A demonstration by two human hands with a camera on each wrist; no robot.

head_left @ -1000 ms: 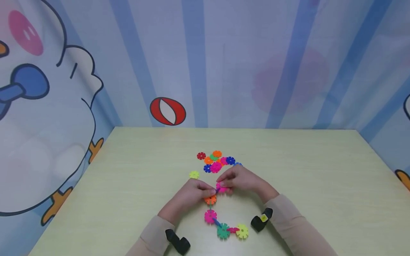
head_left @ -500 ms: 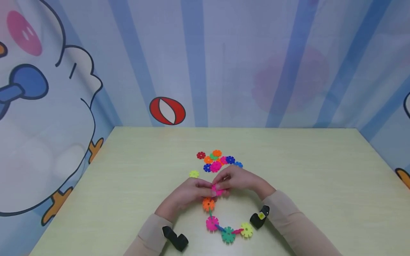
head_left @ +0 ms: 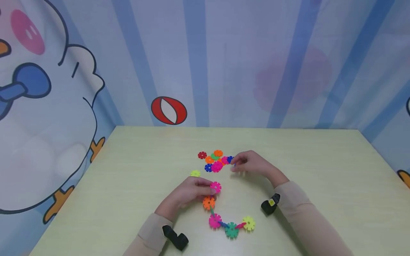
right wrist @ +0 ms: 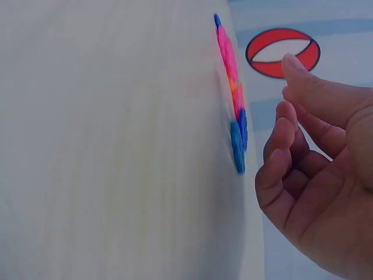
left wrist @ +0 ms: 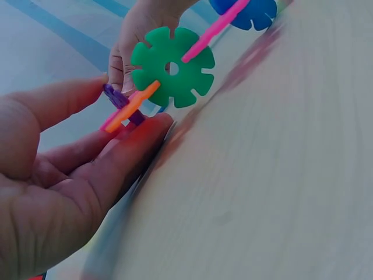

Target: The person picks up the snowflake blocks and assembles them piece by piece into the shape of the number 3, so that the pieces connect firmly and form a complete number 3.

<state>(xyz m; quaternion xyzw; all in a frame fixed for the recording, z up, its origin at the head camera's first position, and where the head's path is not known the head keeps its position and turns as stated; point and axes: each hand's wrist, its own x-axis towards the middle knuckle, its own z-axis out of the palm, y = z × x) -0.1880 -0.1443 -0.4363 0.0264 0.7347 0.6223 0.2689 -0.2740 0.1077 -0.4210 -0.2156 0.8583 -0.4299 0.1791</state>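
My left hand [head_left: 189,192] pinches the upper end of a chain of slotted plastic snowflake discs. In the left wrist view a purple disc [left wrist: 116,97] sits between thumb and fingers, crossed by an orange disc [left wrist: 135,105]. A pink disc [head_left: 216,187] tops the chain in the head view. Below it come an orange disc, a pink disc [head_left: 215,221], a green disc [head_left: 232,231] and a yellow disc [head_left: 248,223], joined by discs seen edge-on. My right hand [head_left: 253,165] holds nothing, its fingers loosely bent beside the loose discs; a blue disc [right wrist: 238,147] lies nearby.
Several loose discs lie in a cluster on the table [head_left: 153,160], among them a red disc [head_left: 202,155] and a pink disc [head_left: 216,166]. A single yellow disc [head_left: 195,173] lies beyond my left hand. A printed cloth [head_left: 230,64] stands behind the table.
My right hand has let go of the pink disc at the chain's top and moved away, up and right to the loose discs. My left hand keeps its pinch; the chain's lower end has swung right.
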